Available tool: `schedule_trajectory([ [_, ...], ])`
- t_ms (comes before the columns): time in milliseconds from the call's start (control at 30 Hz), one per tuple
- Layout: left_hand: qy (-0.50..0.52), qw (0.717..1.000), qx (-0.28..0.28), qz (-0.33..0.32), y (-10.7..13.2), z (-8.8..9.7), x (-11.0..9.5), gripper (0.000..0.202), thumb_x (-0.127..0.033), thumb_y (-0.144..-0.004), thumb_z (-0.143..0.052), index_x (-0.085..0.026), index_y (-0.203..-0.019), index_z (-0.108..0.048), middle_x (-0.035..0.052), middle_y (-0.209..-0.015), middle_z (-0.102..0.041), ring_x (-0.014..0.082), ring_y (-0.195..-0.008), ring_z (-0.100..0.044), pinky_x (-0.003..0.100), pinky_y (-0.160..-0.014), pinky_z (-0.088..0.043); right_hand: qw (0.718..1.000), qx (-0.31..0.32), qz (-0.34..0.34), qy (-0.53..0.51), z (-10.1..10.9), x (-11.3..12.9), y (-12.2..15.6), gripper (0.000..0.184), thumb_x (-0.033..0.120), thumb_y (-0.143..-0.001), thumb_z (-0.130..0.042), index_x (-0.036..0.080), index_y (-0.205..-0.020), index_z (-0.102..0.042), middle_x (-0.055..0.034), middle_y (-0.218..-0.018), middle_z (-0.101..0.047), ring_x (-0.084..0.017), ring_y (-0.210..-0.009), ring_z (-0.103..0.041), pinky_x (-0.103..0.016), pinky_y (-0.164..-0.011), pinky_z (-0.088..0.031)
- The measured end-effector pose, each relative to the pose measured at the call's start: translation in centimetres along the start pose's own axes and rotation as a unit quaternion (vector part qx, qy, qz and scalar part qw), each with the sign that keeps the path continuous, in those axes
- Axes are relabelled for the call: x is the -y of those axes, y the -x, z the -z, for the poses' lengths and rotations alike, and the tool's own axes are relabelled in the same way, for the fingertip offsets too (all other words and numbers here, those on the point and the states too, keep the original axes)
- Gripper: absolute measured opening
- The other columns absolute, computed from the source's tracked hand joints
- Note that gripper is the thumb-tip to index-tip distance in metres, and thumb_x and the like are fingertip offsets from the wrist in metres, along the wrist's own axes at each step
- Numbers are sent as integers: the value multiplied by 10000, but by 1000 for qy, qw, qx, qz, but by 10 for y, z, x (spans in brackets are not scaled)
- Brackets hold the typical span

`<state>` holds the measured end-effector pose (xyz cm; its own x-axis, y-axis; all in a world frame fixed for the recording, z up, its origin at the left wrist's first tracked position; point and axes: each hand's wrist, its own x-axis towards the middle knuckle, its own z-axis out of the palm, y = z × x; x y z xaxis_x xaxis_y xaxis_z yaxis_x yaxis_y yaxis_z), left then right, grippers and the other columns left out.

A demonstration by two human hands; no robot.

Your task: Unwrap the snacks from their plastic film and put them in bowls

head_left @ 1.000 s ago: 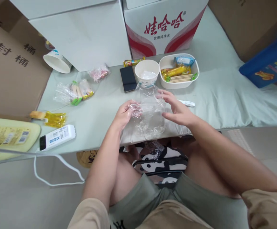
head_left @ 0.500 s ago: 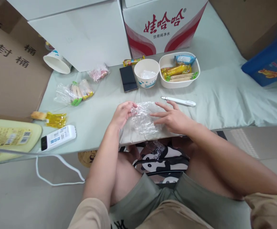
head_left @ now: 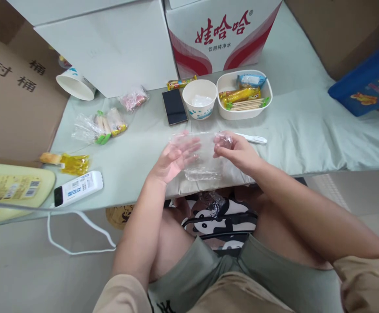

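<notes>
**Clear Film Spread Between Two Hands at the Near Edge**

And there it was: the clear plastic film (head_left: 207,152) was spread over the near part of the cloth-covered bench (head_left: 137,148), right at centre! Its right end was pinched by the right hand (head_left: 236,150), bunched a little at the grip. The left hand (head_left: 174,158) was opened wide, fingers splayed at the film's left side; nothing was seen clenched there, and whether the film was touched by those fingertips could not be told.

A delicate business, this! A light pinch close to the edge seemed best on the right, while the left side was better smoothed with flat fingers than scrunched. Such thin film was likely to cling and crease, so an even, gentle tension was called for. Room had to be minded, too: the paper bowl (head_left: 199,113) was set just beyond, on the far side, and the slim white tool (head_left: 254,139) was partly hidden by the right hand, easily nudged.
</notes>
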<state>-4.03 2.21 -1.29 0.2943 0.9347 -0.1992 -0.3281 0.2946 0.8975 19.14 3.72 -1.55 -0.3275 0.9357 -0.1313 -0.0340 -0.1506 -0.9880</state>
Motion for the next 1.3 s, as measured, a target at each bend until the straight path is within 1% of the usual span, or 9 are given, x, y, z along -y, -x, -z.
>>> schedule_trajectory([
  [167, -53, 996, -54, 39, -6, -4, 8, 398, -352, -699, -849, -183, -1010, -666, 77, -988, -799, 233, -939, -780, 333, -832, -606, 1000, 8, -6, -10, -3, -1, -1, 354, 437, -730, -813, 210, -930, -629, -36, -941, -691, -171, -848, -672, -330, -766, -571],
  [367, -157, 984, -55, 56, -4, 4, 7, 388, -398, -804, -765, -219, -1124, -638, -27, -592, -673, 158, -498, -664, 236, -480, -490, 999, 22, -13, 21, 3, -4, -3, 475, 603, -733, -812, 217, -926, -614, 11, -710, -633, -138, -625, -618, -267, -556, -504],
  [500, -86, 996, -20, 34, 2, 12, -1, 441, -408, -705, -821, -257, -1090, -667, -18, -675, -689, 172, -584, -680, 278, -537, -538, 999, 25, -8, -38, 5, 3, 0, 510, 607, -713, -818, 251, -1030, -639, 25, -722, -664, -131, -614, -601, -266, -571, -509],
  [700, -95, 994, 50, 12, -2, 16, -7, 386, -549, -684, -740, -167, -689, -687, 77, -752, -696, 177, -664, -636, 314, -616, -521, 991, 83, -40, -96, 14, 10, 2, 263, 440, -686, -699, 191, -769, -690, -52, -742, -666, -200, -692, -624, -356, -673, -551],
  [867, -226, 973, -14, -36, -5, 7, 3, 357, -196, -612, -778, -211, -925, -607, -38, -743, -628, 90, -625, -548, 215, -606, -430, 997, -30, -51, -39, 16, 2, -5, 324, 542, -822, -645, 250, -950, -590, 8, -800, -609, -162, -722, -599, -307, -684, -547],
  [1000, -232, 971, -30, -53, -6, 4, 7, 495, -171, -637, -708, -240, -1091, -524, -38, -804, -657, 95, -673, -591, 211, -643, -446, 993, -60, -94, -32, 12, 1, -8, 516, 580, -770, -698, 296, -1166, -528, 10, -928, -647, -173, -794, -643, -330, -710, -568],
  [1133, -227, 968, -70, -74, -10, 8, 7, 591, -156, -634, -697, -268, -1175, -487, -21, -955, -672, 76, -667, -584, 215, -653, -449, 990, -46, -89, 94, 10, 1, -8, 448, 401, -664, -786, 232, -1032, -595, 11, -776, -640, -174, -690, -602, -327, -665, -506],
  [1233, -235, 953, -149, -122, -13, 12, 9, 510, -132, -635, -728, -268, -1079, -517, -7, -1044, -640, 91, -770, -617, 226, -709, -472, 979, -112, -52, 165, 9, -1, -9, 392, 340, -646, -773, 225, -980, -601, 16, -744, -624, -180, -680, -569, -333, -660, -461],
  [1300, -257, 933, -205, -148, -14, 12, 12, 314, -175, -694, -750, -235, -904, -524, -12, -914, -607, 113, -794, -612, 239, -727, -475, 969, -160, -28, 188, 8, -1, -9, 386, 335, -651, -779, 229, -975, -598, 13, -756, -626, -182, -688, -555, -341, -684, -454],
])
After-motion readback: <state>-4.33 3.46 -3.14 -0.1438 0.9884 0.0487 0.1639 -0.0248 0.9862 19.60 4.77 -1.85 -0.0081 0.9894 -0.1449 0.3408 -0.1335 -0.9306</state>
